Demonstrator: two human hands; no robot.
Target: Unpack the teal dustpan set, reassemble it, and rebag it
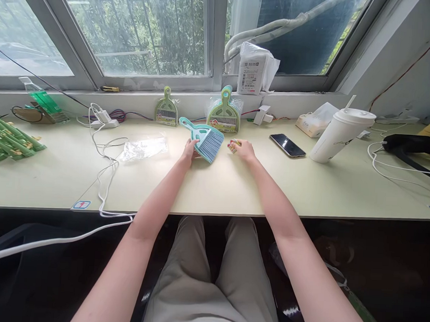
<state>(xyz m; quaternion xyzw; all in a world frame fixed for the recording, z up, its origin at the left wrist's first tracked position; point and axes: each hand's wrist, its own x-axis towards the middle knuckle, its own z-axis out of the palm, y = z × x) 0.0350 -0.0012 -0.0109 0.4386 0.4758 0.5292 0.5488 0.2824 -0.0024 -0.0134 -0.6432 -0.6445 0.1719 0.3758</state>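
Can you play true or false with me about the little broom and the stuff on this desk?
1. The left hand touches the teal brush. True.
2. The right hand holds the phone. False: the phone lies alone on the desk; the hand pinches a small colourful paper.
3. The white cup has a straw in its lid. True.
4. The empty clear bag lies right of the brush. False: it lies to the left.
5. Two green dustpan sets lean under the window. True.
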